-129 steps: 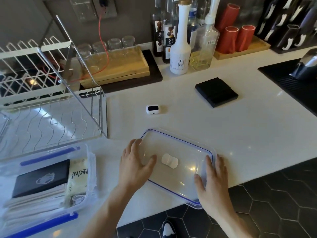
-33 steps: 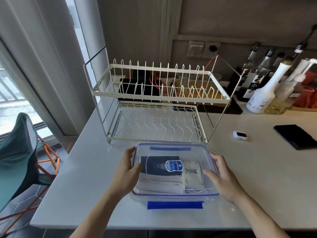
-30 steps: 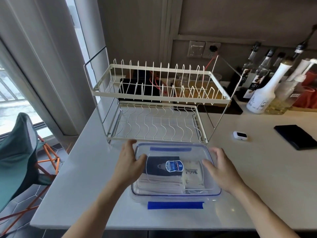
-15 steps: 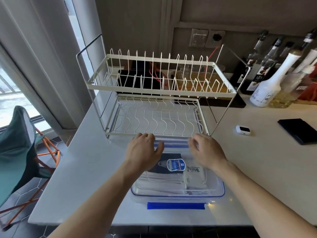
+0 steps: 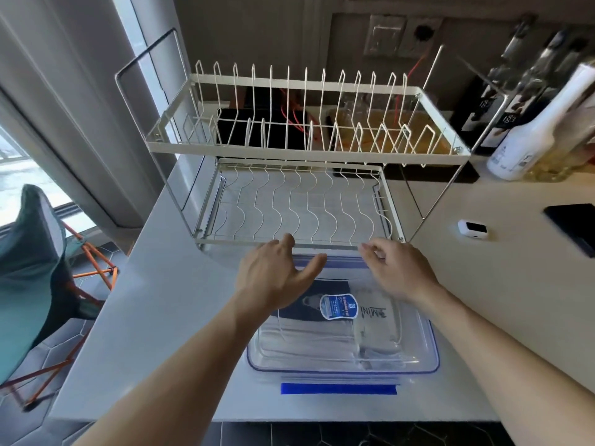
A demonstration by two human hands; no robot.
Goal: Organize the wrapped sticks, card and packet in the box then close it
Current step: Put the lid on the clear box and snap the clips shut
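A clear plastic box with a blue-rimmed lid on top lies on the white counter in front of me. Through the lid I see a dark card, white wrapped sticks and a pale packet. A blue clasp sticks out flat at the near side. My left hand and my right hand rest over the far edge of the lid, fingers spread and reaching past it, next to the far clasp.
A white two-tier wire dish rack stands just behind the box. To the right are a small white device, a black pad and bottles. A teal chair stands left, beyond the counter edge.
The lid came from the right onto the box. My hands slid from the box's sides to its far edge, and my view has come closer.
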